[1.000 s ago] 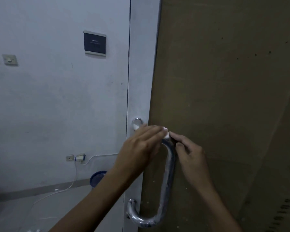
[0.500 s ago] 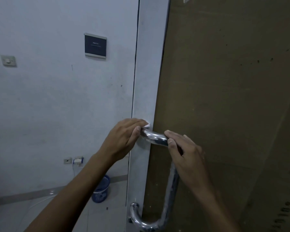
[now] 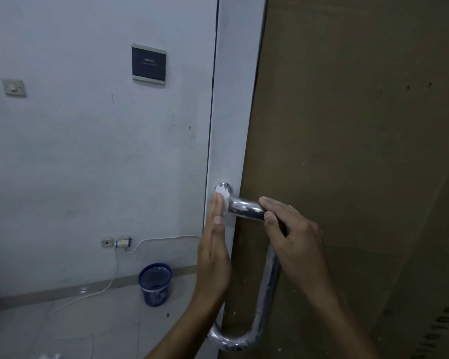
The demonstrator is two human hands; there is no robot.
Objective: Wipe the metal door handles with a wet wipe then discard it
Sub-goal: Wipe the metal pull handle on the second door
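A shiny metal U-shaped door handle (image 3: pixel 244 207) is fixed to the door's pale edge strip and runs down to a lower bend (image 3: pixel 233 343). My left hand (image 3: pixel 214 255) is held flat with fingers straight, pressing a small white wet wipe (image 3: pixel 224 199) against the handle's upper end by its mount. Most of the wipe is hidden behind my fingers. My right hand (image 3: pixel 293 237) grips the handle's upper corner, thumb on the near side, and hides that bend.
A brown door panel (image 3: pixel 347 151) fills the right side. A blue mesh waste bin (image 3: pixel 154 283) stands on the floor by the left wall, below a wall socket with a white cable (image 3: pixel 122 242). A dark wall plaque (image 3: pixel 148 64) and light switches (image 3: pixel 13 87) hang higher up.
My left hand has turned from a curled grip over the handle's top end to a flat, upright press with the wipe at the mount. My right hand stays on the upper bend.
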